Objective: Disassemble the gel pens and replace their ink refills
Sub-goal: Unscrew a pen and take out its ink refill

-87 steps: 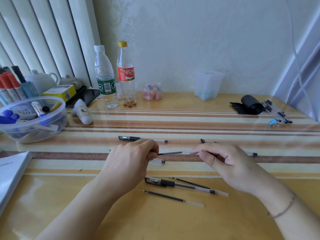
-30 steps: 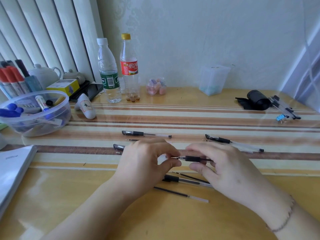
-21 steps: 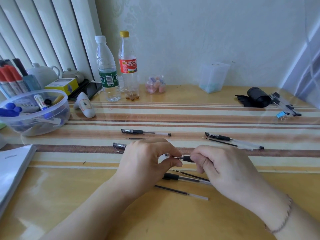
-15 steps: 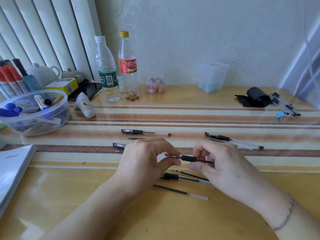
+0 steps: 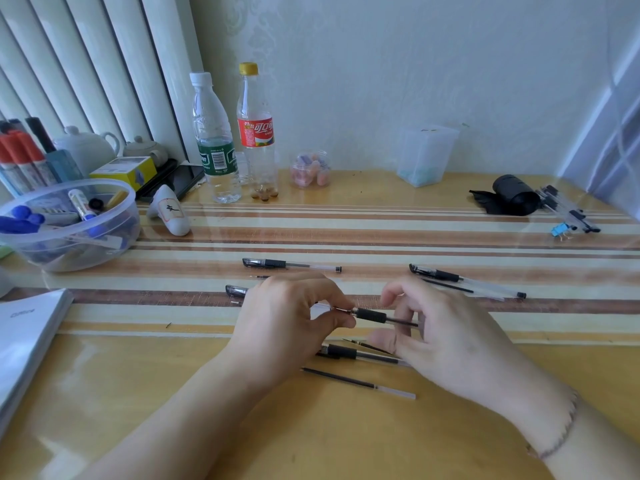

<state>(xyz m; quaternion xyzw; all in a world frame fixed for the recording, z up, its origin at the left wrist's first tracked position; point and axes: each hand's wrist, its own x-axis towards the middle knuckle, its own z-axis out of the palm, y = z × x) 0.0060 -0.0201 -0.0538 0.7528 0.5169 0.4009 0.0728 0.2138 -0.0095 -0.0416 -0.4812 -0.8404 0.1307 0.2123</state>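
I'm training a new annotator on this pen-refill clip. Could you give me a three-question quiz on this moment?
1. True or false: both hands hold the same pen.
2. Which bottle has the yellow cap: A, green-labelled, or B, red-labelled?
3. What lies on the table nearest the person?

Key:
1. True: left hand pinches the tip, right hand the barrel of the pen.
2. B, red-labelled bottle.
3. A loose refill.
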